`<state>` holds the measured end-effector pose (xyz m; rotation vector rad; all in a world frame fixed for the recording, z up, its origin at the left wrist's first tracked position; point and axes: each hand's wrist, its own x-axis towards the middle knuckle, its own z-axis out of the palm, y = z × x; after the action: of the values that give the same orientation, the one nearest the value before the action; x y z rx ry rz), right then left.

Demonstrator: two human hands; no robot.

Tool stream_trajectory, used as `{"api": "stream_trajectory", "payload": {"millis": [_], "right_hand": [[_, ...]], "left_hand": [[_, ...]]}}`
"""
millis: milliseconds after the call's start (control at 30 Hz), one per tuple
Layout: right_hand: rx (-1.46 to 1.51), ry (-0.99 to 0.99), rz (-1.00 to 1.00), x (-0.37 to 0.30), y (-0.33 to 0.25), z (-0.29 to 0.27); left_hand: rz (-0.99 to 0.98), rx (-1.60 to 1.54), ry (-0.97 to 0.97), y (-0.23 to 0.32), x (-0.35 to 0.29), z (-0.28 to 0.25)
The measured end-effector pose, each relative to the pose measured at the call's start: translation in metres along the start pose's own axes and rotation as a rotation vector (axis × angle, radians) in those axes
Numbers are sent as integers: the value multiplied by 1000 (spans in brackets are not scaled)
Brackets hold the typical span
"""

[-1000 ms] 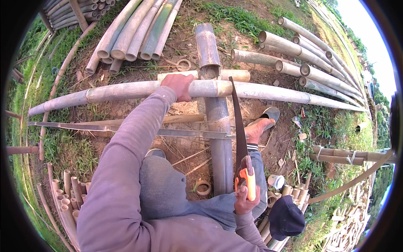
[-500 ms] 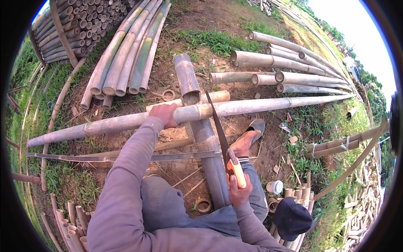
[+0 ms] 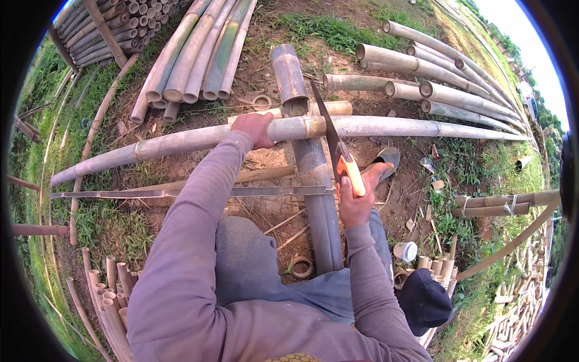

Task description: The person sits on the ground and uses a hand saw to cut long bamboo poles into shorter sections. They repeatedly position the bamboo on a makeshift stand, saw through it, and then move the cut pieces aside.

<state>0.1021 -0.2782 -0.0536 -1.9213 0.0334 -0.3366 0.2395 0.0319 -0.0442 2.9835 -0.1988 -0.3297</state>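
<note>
A long pale bamboo pole (image 3: 193, 142) lies crosswise before me, resting over a thicker grey bamboo length (image 3: 315, 166) that points away from me. My left hand (image 3: 254, 130) is closed over the top of the pole, left of where the two cross. Gripped in my right hand (image 3: 356, 208) is a handsaw (image 3: 326, 117) with an orange handle and dark blade. The blade stands against the pole just right of a joint ring; how deep it sits in the bamboo I cannot tell. My foot in a sandal (image 3: 389, 160) is right of the saw.
Bamboo poles (image 3: 199, 54) lie in a row at the far left, more poles (image 3: 422, 60) at the far right. A thin split strip (image 3: 253, 192) crosses nearer to me. Upright bamboo pieces (image 3: 111, 295) stand at lower left. A white tub (image 3: 405, 251) and dark cap (image 3: 422, 301) are at lower right.
My right hand has pushed the saw forward, so its handle is nearer the pole. My left hand keeps its place on the pole. The whole view has shifted somewhat.
</note>
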Motion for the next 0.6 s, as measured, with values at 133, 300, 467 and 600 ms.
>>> {"api": "stream_trajectory", "payload": {"millis": [133,300,467,600], "right_hand": [[-12,11,53,-138,-3,-78],[-98,-7,-100,-52,11,-34],[-52,57,-125,83,7,38],[16,-18,36,-25,-7,-16]], "left_hand": [[-4,-7,-14,0,0,6],[9,-6,14,3,0,7],[10,7,-18,17,4,-4],[-1,-7,15,2,-4,4]]}}
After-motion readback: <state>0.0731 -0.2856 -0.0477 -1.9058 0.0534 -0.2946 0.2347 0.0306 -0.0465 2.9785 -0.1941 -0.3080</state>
